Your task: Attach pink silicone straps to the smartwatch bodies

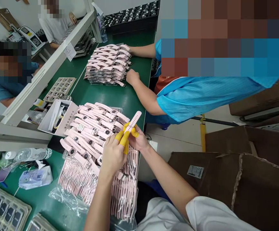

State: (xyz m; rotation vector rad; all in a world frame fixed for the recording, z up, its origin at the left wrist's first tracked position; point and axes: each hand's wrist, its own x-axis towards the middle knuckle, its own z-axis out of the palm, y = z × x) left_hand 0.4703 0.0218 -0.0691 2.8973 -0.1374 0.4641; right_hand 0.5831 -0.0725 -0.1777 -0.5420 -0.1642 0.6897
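1. Pink watch strap (132, 122): pinched between both hands, its free end tilted up and away, just beyond the fingertips.
2. Left hand (112, 157): fingers curled and pressed together on the strap's lower end, with yellow finger cots (119, 137) on the fingertips.
3. Right hand (138, 138): thumb and fingers pinching the same strap from the opposite side, in matching yellow cots.
4. Pile of pink-strapped smartwatches (88, 134): overlapping in rows, just beyond and left of both hands.
5. Clear plastic bag (123, 192): directly beneath the left hand, packed with more pink straps.
6. Open white box (57, 117): farther left of the hands, with a yellow loop and other small items inside, too small to tell apart.
7. Tray of dark watch faces (2, 208): well left of the left hand, on a green workbench (132, 102).
8. Co-worker's hand (132, 77): far beyond both hands, closed and resting on the bench, just beside a stack of pink-strapped watches (108, 64).
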